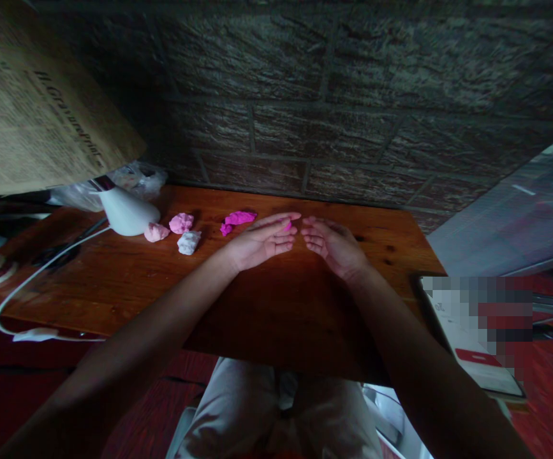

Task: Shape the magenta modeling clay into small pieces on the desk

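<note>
My left hand (265,242) is above the wooden table, palm turned inward, with a small bright pink piece of modelling clay (287,224) held at its fingers. Facing it, my right hand (332,243) has its fingers loosely curved and apart, and nothing shows in it. A narrow gap separates the fingertips of the two hands. Just left of my left hand lies a torn magenta clay strip (238,218). Farther left sit three lumps of clay: a pink one (181,222), a pale peach one (156,232) and a white one (189,242).
A lamp with a white base (125,210) and a newsprint-patterned shade (41,108) stands at the left, its white cord (41,271) looping over the table's edge. Crumpled clear plastic (145,178) lies behind it. The brick wall (276,121) borders the wooden table (276,312).
</note>
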